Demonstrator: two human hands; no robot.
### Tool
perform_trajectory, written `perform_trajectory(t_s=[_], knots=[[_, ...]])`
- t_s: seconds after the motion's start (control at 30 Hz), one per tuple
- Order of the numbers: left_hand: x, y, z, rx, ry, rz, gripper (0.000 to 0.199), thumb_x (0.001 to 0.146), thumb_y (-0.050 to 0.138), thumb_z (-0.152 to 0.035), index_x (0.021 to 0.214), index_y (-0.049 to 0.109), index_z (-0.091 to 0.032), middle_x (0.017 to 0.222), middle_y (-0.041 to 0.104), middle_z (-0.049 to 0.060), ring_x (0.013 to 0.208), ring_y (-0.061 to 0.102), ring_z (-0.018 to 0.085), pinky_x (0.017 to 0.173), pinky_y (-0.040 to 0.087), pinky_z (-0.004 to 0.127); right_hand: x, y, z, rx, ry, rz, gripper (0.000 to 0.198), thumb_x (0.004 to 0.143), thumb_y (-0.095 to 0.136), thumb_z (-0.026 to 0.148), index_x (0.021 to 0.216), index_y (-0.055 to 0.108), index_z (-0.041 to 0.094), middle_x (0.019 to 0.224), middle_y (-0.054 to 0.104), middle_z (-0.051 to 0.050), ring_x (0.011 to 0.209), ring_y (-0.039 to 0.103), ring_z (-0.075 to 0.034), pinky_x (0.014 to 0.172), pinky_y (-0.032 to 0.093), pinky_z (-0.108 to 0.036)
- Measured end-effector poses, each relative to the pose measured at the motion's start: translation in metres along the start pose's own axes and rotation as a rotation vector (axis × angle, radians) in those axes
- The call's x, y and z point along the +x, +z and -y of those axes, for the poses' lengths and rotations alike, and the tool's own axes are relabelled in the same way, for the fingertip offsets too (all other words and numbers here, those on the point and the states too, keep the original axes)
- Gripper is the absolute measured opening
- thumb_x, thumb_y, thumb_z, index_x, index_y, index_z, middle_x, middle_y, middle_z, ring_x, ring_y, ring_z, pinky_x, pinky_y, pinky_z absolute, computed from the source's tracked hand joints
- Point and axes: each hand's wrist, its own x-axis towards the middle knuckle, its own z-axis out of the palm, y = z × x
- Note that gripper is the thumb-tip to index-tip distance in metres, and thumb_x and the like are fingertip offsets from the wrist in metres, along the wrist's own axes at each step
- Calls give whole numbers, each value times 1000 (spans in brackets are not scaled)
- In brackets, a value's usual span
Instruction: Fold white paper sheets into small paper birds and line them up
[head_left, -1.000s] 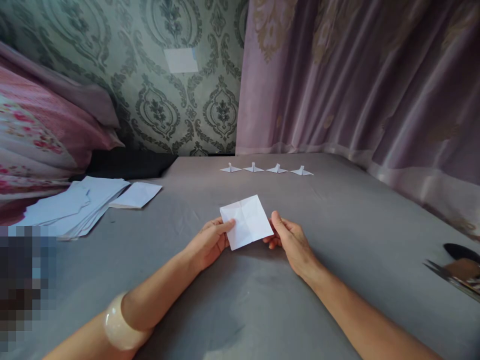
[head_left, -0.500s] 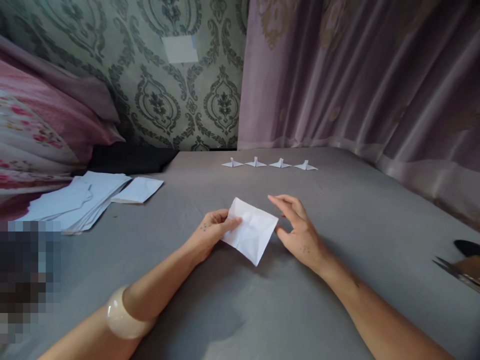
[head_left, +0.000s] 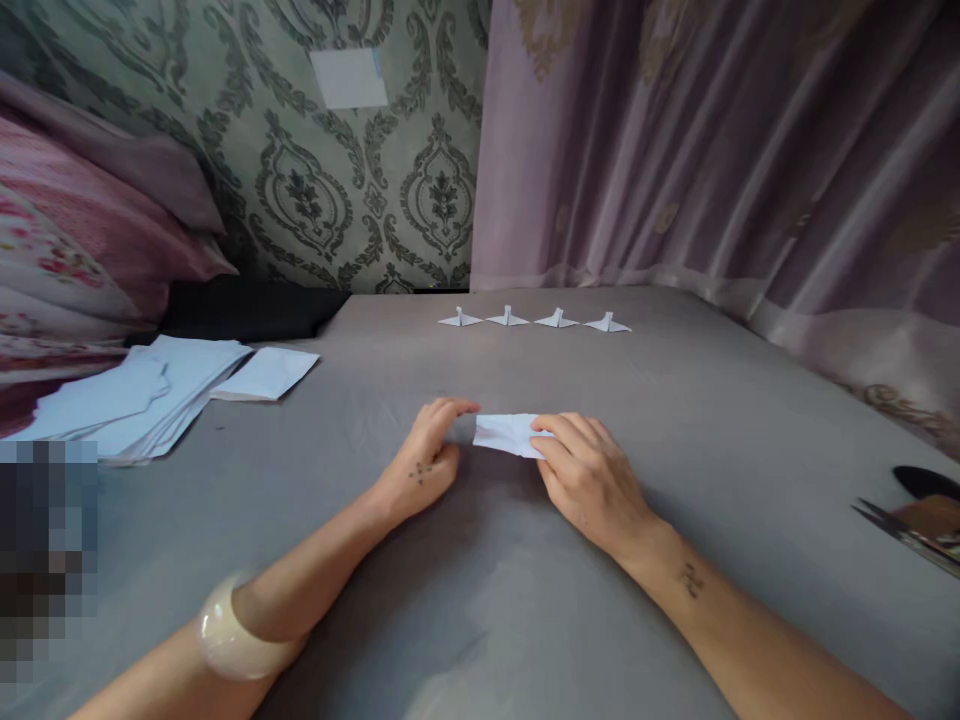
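Observation:
A small sheet of white paper (head_left: 504, 434) is between my hands above the grey surface, seen as a narrow strip. Whether it is folded or just tilted away, I cannot tell. My right hand (head_left: 592, 475) grips its right end, with fingers on top and the thumb mostly hidden. At the left end is my left hand (head_left: 427, 460), its index finger stretched toward the paper's upper left corner and its thumb apart from it. That fingertip is at or very close to the edge. A pale bangle (head_left: 244, 635) sits on my left forearm.
Several folded paper cranes (head_left: 508, 317) stand in a row at the far side of the grey-covered table (head_left: 405, 370). Stacked white sheets (head_left: 187, 385) and a separate paper piece (head_left: 270, 373) lie left. Scissors (head_left: 900, 530) are at the right edge, near curtains (head_left: 600, 150).
The paper has passed from my left hand to my right. It showed as a tilted square before and now looks like a level strip. My left thumb has come off it.

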Motion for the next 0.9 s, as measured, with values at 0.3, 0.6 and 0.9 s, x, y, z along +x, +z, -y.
perform_trajectory(t_s=[0.3, 0.6, 0.9], knots=[[-7, 5, -8, 212, 128, 254, 56, 58, 44, -4, 109, 57, -21, 112, 62, 9, 106, 51, 28, 90, 37, 41, -6, 6, 3, 106, 170, 201, 25, 72, 50, -2, 79, 64, 18, 92, 66, -6, 85, 57, -21, 77, 44, -35], [-1, 7, -10, 144, 8, 204, 21, 82, 54, -31, 96, 68, -23, 108, 63, 9, 100, 53, 26, 89, 39, 39, -2, 13, -11, 492, 558, 231, 7, 80, 62, 22, 78, 69, 22, 98, 66, -2, 89, 62, -18, 77, 48, -30], [4, 18, -10, 238, -182, -4, 28, 85, 53, -34, 66, 62, -17, 94, 59, 9, 94, 50, 25, 87, 42, 41, 0, 21, -22, 378, 693, 173, 29, 84, 56, 33, 59, 58, 19, 93, 62, -5, 77, 60, -16, 75, 45, -30]])
